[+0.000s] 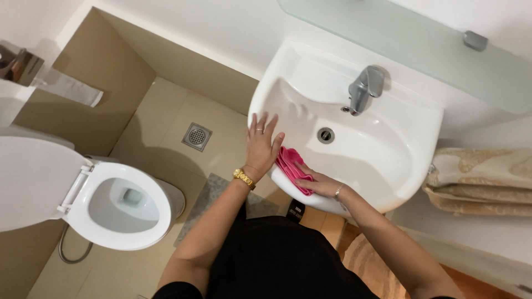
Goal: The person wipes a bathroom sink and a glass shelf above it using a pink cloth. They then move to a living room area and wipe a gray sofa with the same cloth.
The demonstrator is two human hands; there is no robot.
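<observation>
A pink cloth is pressed by the right hand against the front rim of the white basin. The left hand is laid flat, fingers spread, on the rim's left edge. The cloth could probably be dragged over the edge. Nothing is held in the basin; clear water is seen in the toilet bowl.

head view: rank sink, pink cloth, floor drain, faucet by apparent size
1. sink
2. pink cloth, partly under the right hand
3. faucet and floor drain: look alike, and the drain lies farther away, so unranked.
</observation>
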